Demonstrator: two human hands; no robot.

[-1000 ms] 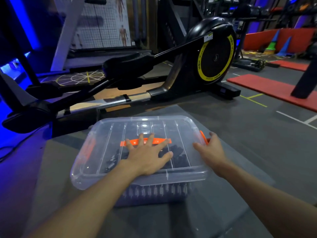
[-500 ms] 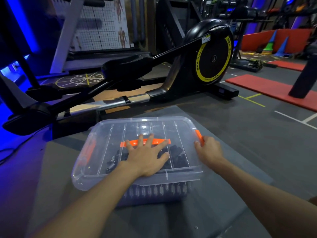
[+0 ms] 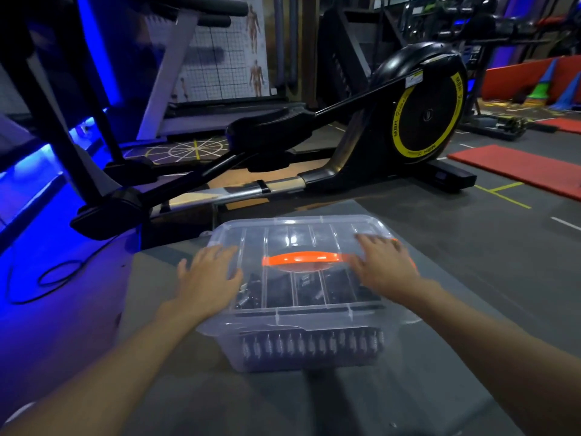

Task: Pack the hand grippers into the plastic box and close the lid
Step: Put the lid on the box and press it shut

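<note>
A clear plastic box stands on a grey mat, its ribbed transparent lid lying on top with an orange handle across the middle. Several black hand grippers with metal springs fill the box, seen through the front wall and the lid. My left hand lies flat with spread fingers on the lid's left end. My right hand lies flat on the lid's right end, over an orange side latch that is mostly hidden.
A black and yellow elliptical trainer stands just behind the box, its pedal arms reaching left. A black cable loops on the blue-lit floor at left. Red mats lie at right. Grey mat extends toward me.
My left hand slid from the lid's middle to its left end. My right hand rose from the box's right side onto the lid's right end. The view shifted left.
</note>
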